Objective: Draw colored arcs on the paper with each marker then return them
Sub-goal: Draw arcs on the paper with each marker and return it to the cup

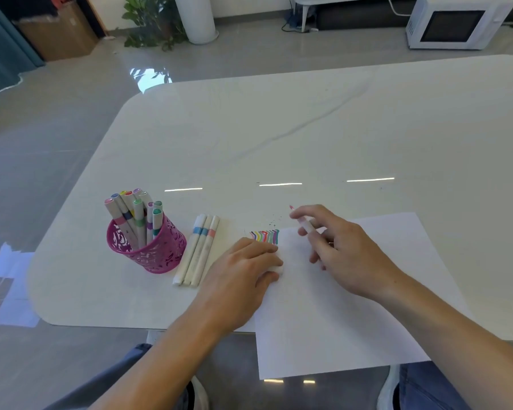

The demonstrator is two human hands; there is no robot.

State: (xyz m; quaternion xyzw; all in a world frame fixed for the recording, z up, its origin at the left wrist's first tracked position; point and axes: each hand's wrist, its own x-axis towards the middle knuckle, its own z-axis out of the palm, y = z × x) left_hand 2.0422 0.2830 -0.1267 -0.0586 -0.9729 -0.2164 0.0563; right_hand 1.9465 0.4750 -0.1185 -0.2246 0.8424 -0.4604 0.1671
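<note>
A white sheet of paper (353, 306) lies on the white table, hanging over its near edge. Several short colored arcs (265, 235) run along its top left corner. My right hand (338, 244) holds an uncapped pink marker (304, 224), tip raised and pointing away above the paper's top edge. My left hand (243, 273) rests on the paper's left edge and curls around a small white thing, apparently the cap (277, 269). A pink mesh cup (148, 247) with several capped markers stands to the left. Three capped markers (197, 250) lie side by side beside it.
The white table (308, 137) stretches far beyond the paper. Small ink specks (274, 221) dot the tabletop above the arcs. My knees show below the table's near edge. A microwave (456, 22), a plant and a cardboard box stand on the floor far behind.
</note>
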